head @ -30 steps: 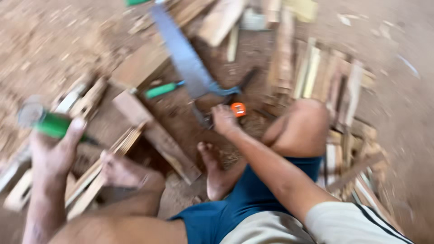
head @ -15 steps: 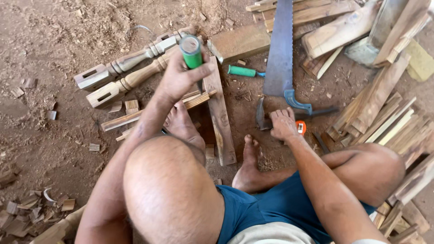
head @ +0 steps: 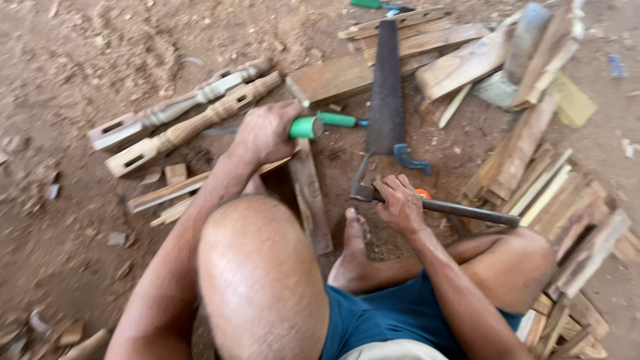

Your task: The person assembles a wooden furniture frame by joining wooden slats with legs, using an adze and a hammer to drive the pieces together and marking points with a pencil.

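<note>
I sit on the dirt floor with my knees up. My left hand point(head: 265, 133) is closed around a green-handled tool point(head: 305, 127), held over a narrow wooden plank point(head: 311, 200) that runs toward my feet. My right hand point(head: 399, 202) grips a hammer point(head: 460, 211) near its head, its dark metal handle pointing right. A handsaw point(head: 388, 93) with a blue handle lies flat just beyond the hammer. A second green-handled tool point(head: 339, 120) lies on the ground next to the saw blade.
Two turned wooden legs point(head: 193, 117) lie to the left. A thick board point(head: 333, 79) and stacked offcuts point(head: 467, 63) sit at the back. A pile of thin wood strips point(head: 553, 193) lies on the right. Wood scraps dot the dirt.
My left hand brought the green-handled tool from my left side to above the plank. My right hand took hold of the hammer by the saw and lifted it. The view swung left.
</note>
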